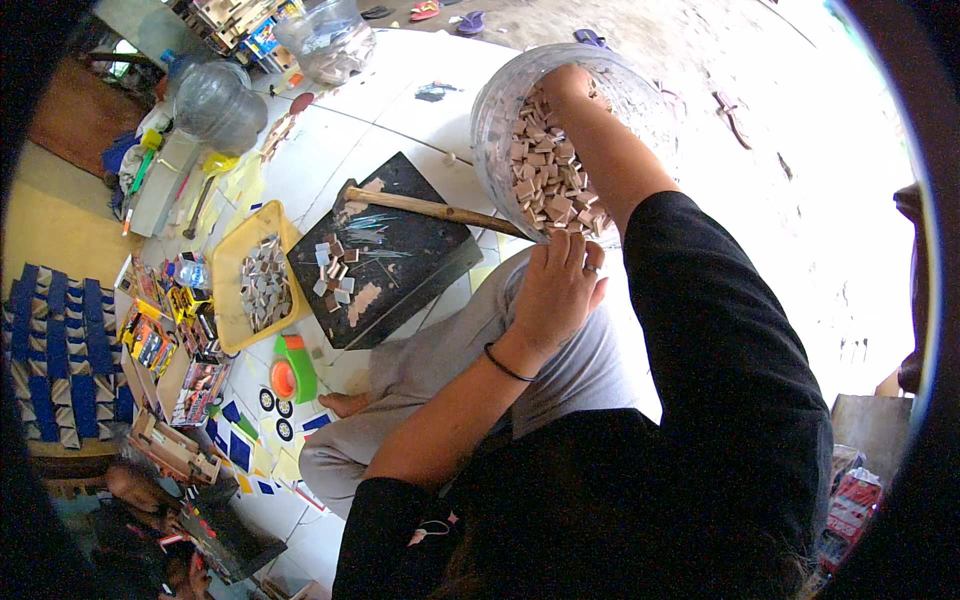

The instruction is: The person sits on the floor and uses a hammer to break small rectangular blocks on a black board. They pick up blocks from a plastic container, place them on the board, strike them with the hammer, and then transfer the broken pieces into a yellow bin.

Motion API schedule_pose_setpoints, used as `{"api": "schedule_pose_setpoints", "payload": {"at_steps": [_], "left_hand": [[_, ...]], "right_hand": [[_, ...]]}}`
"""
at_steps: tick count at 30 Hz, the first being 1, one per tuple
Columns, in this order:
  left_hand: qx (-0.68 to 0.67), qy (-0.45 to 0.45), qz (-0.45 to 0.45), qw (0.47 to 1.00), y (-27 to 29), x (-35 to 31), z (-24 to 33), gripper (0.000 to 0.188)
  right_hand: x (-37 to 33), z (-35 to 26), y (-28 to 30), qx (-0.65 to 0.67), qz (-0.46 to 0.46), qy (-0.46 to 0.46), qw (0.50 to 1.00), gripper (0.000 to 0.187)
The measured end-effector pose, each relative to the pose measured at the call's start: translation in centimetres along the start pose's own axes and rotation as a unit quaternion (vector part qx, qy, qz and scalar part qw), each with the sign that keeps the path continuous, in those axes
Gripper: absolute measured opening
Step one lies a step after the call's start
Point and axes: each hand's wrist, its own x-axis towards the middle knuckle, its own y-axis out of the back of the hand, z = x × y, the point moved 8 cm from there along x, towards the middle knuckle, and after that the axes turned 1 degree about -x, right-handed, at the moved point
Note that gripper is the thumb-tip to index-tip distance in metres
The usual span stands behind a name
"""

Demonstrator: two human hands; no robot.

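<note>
A large clear plastic tub (490,110) leans toward me, holding a heap of small square wooden pieces (548,165). My right hand (572,88) reaches deep into it, and its fingers are hidden at the far side of the heap. At the near rim, my left hand (555,285), with a ring on one finger, has its fingers bent over the edge. A hammer (430,206) lies across a black block (410,255), its handle end close to the tub. Several small pieces (335,270), some grey-faced, rest on the block.
A yellow tray (225,300) of grey pieces sits left of the block. Nearby are a green-and-orange tape dispenser (292,368), small black wheels (284,408) and toy boxes (150,345). Clear jugs (215,105) stand far left. Another person's hand (195,580) works at lower left.
</note>
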Motion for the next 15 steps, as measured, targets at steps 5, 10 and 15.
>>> {"api": "schedule_pose_setpoints", "payload": {"at_steps": [5, 10, 15], "left_hand": [[-0.026, 0.01, 0.02, 0.999, 0.3, -0.1, -0.2, 0.047], [-0.003, 0.0, 0.01, 1.0, 0.2, 0.0, 0.1, 0.045], [0.0, -0.003, 0.033, 0.999, 0.3, 0.0, 0.2, 0.043]], "right_hand": [[1.6, 0.0, -1.0, -0.031, 0.021, -0.019, 0.999, 0.034], [3.0, 0.8, -1.7, 0.03, 0.081, 0.0, 0.996, 0.027], [0.9, 1.0, -2.7, -0.13, -0.064, -0.008, 0.989, 0.027]]}}
